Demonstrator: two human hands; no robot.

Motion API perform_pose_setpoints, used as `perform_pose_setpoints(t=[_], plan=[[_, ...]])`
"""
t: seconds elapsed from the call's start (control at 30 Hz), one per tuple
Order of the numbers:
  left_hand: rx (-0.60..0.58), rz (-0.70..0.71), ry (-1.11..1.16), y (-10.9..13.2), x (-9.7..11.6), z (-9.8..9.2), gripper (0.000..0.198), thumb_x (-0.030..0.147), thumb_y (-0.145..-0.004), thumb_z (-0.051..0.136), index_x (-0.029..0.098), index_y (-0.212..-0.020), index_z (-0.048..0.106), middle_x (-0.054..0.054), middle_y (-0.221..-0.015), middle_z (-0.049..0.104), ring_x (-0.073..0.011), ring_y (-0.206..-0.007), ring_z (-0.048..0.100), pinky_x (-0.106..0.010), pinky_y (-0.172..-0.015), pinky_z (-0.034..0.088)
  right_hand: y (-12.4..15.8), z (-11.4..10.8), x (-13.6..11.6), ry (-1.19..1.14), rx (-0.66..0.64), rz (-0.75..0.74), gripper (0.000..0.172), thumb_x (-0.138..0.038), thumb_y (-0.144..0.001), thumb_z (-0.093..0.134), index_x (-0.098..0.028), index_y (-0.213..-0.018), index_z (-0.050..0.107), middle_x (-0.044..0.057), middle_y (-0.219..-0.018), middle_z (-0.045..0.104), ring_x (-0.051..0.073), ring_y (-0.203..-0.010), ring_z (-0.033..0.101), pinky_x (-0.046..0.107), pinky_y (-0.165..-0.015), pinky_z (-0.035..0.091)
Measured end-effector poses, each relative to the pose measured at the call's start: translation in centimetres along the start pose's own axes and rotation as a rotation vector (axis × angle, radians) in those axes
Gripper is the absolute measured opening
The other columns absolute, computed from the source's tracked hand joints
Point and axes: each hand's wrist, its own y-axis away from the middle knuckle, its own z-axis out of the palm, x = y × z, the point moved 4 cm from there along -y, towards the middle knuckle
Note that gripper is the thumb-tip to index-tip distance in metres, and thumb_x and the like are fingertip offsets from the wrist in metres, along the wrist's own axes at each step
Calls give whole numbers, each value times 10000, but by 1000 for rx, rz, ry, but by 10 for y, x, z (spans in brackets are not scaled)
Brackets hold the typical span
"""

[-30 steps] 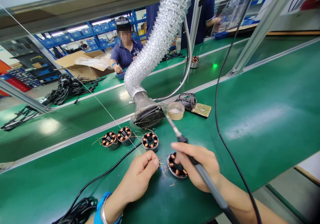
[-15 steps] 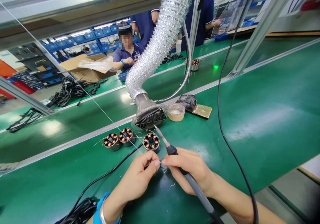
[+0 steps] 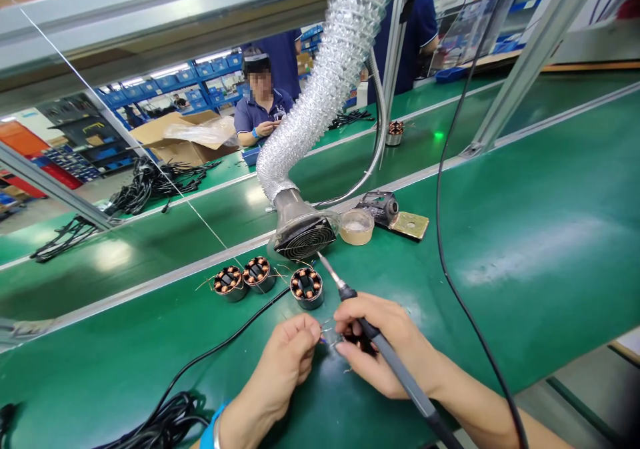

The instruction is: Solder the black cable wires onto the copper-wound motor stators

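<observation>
My left hand [image 3: 287, 362] is closed in a pinch on thin wires [image 3: 326, 332], whose bare ends stick out to the right of its fingertips. In my right hand [image 3: 390, 342] lies a soldering iron [image 3: 400, 369], its tip pointing up and away. The right thumb and forefinger are apart, close to the wire ends; something dark between those fingers is mostly hidden. Just beyond the hands stands a copper-wound motor stator [image 3: 307, 287]. Two more stators, one on the left [image 3: 230, 282] and one beside it [image 3: 259, 274], have loose copper wire ends.
A fume extractor nozzle [image 3: 305, 235] hangs from a silver duct [image 3: 305, 122]. Beside it are a round tub [image 3: 356, 226] and a soldering iron stand [image 3: 383, 207]. A black cable [image 3: 220, 342] runs from a coil at lower left; another cable [image 3: 450, 275] hangs right. A co-worker [image 3: 263, 109] sits opposite.
My right thumb and forefinger have moved apart and drawn back slightly from the left fingertips, baring the wire ends. The soldering iron stays in the right hand. The view has shifted slightly.
</observation>
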Motion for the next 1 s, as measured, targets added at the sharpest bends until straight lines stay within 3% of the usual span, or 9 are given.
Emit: perform_pose_setpoints(t=[0.1, 0.27, 0.53, 0.73, 0.87, 1.0], plan=[[49, 23, -5, 1, -4, 0, 424, 528, -739, 694, 211, -700, 415, 151, -450, 197, -33, -398, 68, -182, -378, 51, 0, 3, 2, -29, -41, 24, 304, -54, -779, 567, -210, -1038, 533, -5, -779, 633, 148, -717, 578, 248, -641, 500], [116, 66, -25, 0, -7, 0, 477, 596, -736, 684, 214, -695, 401, 146, -471, 186, -39, -415, 77, -181, -383, 68, -2, 7, 8, 50, 56, -33, 245, -42, -864, 478, -201, -1041, 537, 8, -777, 621, 149, -699, 537, 243, -620, 484], [192, 130, -149, -1, -7, 1, 468, 618, -763, 639, 203, -695, 433, 125, -502, 221, -48, -434, 116, -192, -408, 88, 3, -3, 4, 31, 46, -26, 251, -56, -893, 530, -213, -1080, 587, 16, -860, 680, 145, -723, 537, 250, -641, 482], [177, 185, -230, -2, -12, -2, 397, 565, -826, 581, 200, -715, 473, 117, -494, 213, -64, -437, 127, -214, -423, 89, 26, -25, -6, -153, 128, 181, 368, -181, -959, 517, -293, -1306, 564, 3, -868, 697, 142, -747, 639, 246, -674, 538], [179, 207, -261, -2, -12, -2, 374, 542, -835, 571, 201, -717, 475, 113, -501, 222, -69, -444, 141, -221, -430, 99, 37, -37, -7, -147, 291, 244, 219, -310, -925, 572, -281, -1089, 715, 10, -783, 690, 155, -679, 639, 247, -595, 515], [176, 203, -285, -3, -11, -2, 364, 538, -844, 552, 205, -725, 469, 119, -492, 206, -70, -435, 138, -226, -432, 99, 40, -36, 1, -177, 393, 299, 150, -279, -881, 625, -272, -990, 728, 11, -887, 745, 166, -775, 701, 227, -693, 562]])
